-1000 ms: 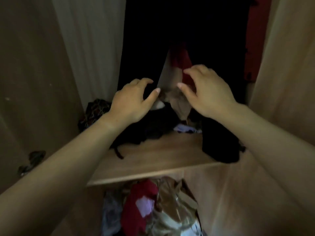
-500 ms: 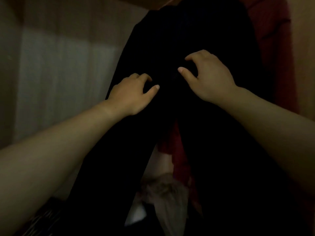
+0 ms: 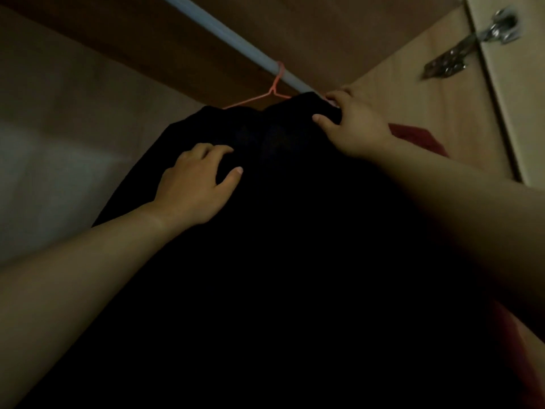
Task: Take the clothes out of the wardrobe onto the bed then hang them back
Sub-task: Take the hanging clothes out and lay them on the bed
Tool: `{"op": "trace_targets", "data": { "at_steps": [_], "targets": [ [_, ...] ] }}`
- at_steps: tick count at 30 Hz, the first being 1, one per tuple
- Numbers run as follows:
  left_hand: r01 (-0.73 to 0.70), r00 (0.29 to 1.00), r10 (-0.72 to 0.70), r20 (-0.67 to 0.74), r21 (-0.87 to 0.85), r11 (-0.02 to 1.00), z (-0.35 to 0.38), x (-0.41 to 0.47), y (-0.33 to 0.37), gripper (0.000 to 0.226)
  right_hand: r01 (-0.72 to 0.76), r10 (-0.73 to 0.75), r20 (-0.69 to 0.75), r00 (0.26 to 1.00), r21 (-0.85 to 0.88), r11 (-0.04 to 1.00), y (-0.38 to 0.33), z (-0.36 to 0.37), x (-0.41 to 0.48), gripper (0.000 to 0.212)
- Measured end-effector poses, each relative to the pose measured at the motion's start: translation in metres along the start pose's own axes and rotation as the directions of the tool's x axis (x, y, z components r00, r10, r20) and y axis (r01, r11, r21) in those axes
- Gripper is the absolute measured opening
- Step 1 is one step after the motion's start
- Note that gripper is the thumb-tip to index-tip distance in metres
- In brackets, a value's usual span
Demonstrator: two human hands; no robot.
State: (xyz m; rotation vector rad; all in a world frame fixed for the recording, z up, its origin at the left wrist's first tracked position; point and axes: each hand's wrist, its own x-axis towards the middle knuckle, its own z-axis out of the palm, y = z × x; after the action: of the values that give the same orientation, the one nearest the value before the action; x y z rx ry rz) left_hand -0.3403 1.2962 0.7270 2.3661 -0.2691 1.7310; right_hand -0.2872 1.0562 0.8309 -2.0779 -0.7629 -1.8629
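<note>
Black cloth garment (image 3: 295, 246) hangs on thin pink wire hanger (image 3: 274, 87), hooked over pale metal rail (image 3: 236, 39) inside the wardrobe. Right hand (image 3: 356, 131) grips its top edge by the hanger. Left hand (image 3: 194, 184) sits lower, fingers curled into the cloth. Red garment (image 3: 413, 137) hangs behind. Cannot tell whether this is removal or rehanging; bed not in view.

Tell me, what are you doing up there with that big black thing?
A person is reaching into the wardrobe with both hands on a black garment. It seems to hang from a pink hanger hooked over the pale rail. The left hand grips the cloth lower down; the right hand grips its top edge, near the rail. A red garment shows just to the right.
</note>
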Motion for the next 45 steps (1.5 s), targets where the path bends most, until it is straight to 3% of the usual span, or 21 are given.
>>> {"op": "trace_targets", "data": {
  "at_steps": [4, 9, 14, 19, 28, 33, 38, 41, 45],
  "targets": [
    [0.004, 0.995, -0.004, -0.096, 0.003, 1.000, 0.013, 0.027, -0.011, 0.056, -0.033, 0.028, 0.065, 0.997, 0.079, 0.996, 0.002, 0.014, 0.028, 0.057],
    [-0.001, 0.991, 0.002, -0.131, 0.009, 1.000, 0.022, 0.037, -0.026, 0.052, 0.000, -0.010, 0.077, 0.997, 0.123, 0.992, 0.010, 0.019, 0.046, 0.043],
    [-0.038, 0.989, 0.032, -0.143, -0.041, 0.998, 0.029, 0.040, -0.038, 0.055, -0.049, 0.064, -0.059, 0.996, 0.229, 0.972, 0.009, 0.020, 0.058, 0.023],
    [-0.067, 0.986, 0.053, -0.157, -0.087, 0.994, 0.023, 0.046, -0.041, 0.067, -0.116, 0.168, -0.136, 0.976, 0.325, 0.938, 0.005, 0.009, 0.072, 0.021],
    [-0.118, 0.976, 0.088, -0.201, -0.140, 0.983, 0.000, 0.052, -0.036, 0.046, -0.149, 0.226, -0.248, 0.942, 0.293, 0.944, 0.008, -0.011, 0.067, 0.024],
    [-0.109, 0.985, 0.087, -0.146, -0.153, 0.982, -0.001, 0.028, -0.031, 0.046, -0.142, 0.221, -0.262, 0.939, 0.289, 0.947, 0.023, 0.002, 0.015, 0.026],
    [-0.162, 0.969, 0.174, -0.176, 0.079, 0.984, 0.004, -0.017, -0.025, 0.066, -0.116, 0.207, -0.185, 0.961, 0.410, 0.905, 0.014, 0.025, -0.079, 0.021],
    [-0.147, 0.986, 0.156, -0.060, 0.131, 0.980, 0.013, -0.056, -0.031, 0.070, -0.115, 0.218, -0.172, 0.961, 0.469, 0.876, 0.003, 0.027, -0.148, 0.018],
    [-0.151, 0.984, 0.143, 0.104, 0.069, 0.986, 0.026, -0.118, -0.030, 0.060, -0.147, 0.238, -0.109, 0.965, 0.528, 0.837, -0.002, 0.026, -0.229, 0.019]
  ]
}}
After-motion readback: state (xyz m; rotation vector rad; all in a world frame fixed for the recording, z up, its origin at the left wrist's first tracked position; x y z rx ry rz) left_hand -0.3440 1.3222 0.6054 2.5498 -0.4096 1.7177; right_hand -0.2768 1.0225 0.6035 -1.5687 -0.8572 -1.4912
